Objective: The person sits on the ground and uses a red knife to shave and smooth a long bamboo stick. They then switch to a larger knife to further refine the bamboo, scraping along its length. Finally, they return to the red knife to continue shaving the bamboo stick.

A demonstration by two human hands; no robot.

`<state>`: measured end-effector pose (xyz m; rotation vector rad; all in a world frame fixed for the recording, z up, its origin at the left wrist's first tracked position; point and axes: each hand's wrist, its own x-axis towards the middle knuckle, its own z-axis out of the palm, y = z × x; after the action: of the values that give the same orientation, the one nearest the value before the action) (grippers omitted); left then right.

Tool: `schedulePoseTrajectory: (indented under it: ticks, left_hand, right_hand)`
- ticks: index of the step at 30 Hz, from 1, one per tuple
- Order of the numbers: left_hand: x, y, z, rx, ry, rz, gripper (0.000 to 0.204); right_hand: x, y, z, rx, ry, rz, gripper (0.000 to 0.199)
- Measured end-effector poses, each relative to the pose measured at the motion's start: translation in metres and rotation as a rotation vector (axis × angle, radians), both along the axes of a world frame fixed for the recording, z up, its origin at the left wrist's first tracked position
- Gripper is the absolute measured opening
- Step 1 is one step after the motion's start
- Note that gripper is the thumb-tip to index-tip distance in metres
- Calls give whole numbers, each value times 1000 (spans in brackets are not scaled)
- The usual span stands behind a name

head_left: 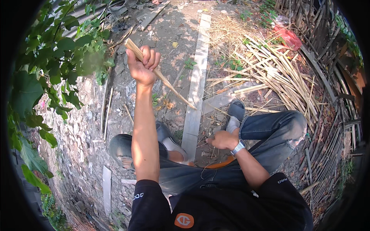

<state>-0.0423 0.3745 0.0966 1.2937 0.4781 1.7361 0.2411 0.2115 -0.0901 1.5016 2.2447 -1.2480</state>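
My left hand is raised and closed around a wooden stick. The stick's thick end points up past my thumb, and its thin end slants down to the right, over the long grey plank. I cannot tell whether that tip touches the plank. My right hand, with a metal watch on its wrist, is closed low between my legs, beside my right foot. Whatever it may hold is hidden.
A heap of split pale sticks lies on the ground at the far right, near a red plastic bag. Leafy branches hang in at the left. Stacked poles line the right side. A short board lies at the lower left.
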Motion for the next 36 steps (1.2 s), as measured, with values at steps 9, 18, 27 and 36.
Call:
schedulePoseTrajectory:
  ticks: [9, 18, 27, 36]
  left_hand:
    - [6, -8, 2, 22, 49, 147, 65]
    - [24, 4, -30, -103, -21, -139, 62]
    - [-2, -34, -23, 16, -59, -184, 61]
    - [10, -31, 0, 119, 83, 30, 62]
  right_hand:
    - [6, 49, 186, 343, 1406, -790, 47]
    - [-46, -15, -3, -691, 677, -1062, 45]
    - [-23, 58, 156, -97, 1298, -762, 41]
    - [-36, 37, 194, 103, 1533, -676, 48]
